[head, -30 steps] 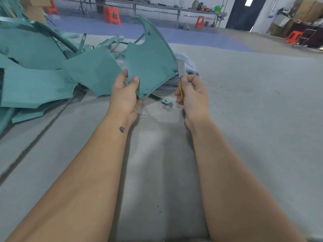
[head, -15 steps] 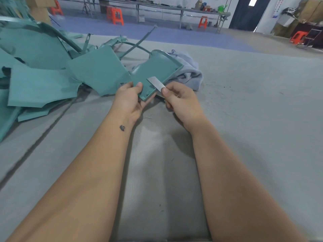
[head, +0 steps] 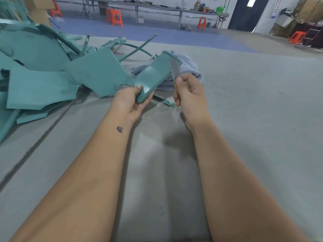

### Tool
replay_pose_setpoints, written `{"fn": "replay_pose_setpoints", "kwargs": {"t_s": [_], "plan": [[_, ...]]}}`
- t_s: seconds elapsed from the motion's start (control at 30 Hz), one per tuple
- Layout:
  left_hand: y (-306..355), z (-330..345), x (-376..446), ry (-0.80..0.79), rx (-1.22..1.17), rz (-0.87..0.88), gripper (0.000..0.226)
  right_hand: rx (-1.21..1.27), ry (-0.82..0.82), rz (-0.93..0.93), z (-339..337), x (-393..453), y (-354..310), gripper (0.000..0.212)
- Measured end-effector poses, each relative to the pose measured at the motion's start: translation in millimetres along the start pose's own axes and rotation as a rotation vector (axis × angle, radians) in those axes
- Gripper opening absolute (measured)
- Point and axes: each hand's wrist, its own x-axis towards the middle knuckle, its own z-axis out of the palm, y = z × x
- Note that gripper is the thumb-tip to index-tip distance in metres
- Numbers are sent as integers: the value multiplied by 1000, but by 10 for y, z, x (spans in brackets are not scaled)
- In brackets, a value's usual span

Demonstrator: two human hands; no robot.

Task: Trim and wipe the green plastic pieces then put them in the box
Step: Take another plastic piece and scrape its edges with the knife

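A: Where is the piece (head: 153,75) being worked on?

B: Lifted off the table (head: 244,119), just right of the green pile (head: 52,81). The left hand (head: 128,102) pinches its near corner, thumb on top and fingers curled beneath, so the long right edge points away and stays exposed.

A: And the right hand (head: 189,93)?

B: Its fingers are curled tight round a blade (head: 174,68), blurred here, which stands upright against that right edge. I would judge this to be the trimming step, scraping flash off the rim.

A: Why the cloth (head: 188,67) just behind?

B: Probably kept near for the wipe afterwards. A small offcut (head: 169,103) lies on the table below the hands. No box is in view.
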Motion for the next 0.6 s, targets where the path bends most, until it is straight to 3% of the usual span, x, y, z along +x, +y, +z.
{"fn": "replay_pose_setpoints", "kwargs": {"t_s": [0.17,0.27,0.33,0.5,0.6], "plan": [[21,-8,11,-31,-101,16,16,-242,-275,-65,81,-81,8,27],[16,-13,9,-58,-145,15,15,-210,-359,6,84,-98,-15,27],[22,-24,4,-65,-122,5,15,-60,-273,67,61,-81,-59,27],[42,-45,-13,-74,-103,-34,12,133,277,126,-126,48,-79,30],[49,-45,-24,-87,-115,-39,13,130,393,133,-183,80,-61,28]]}}
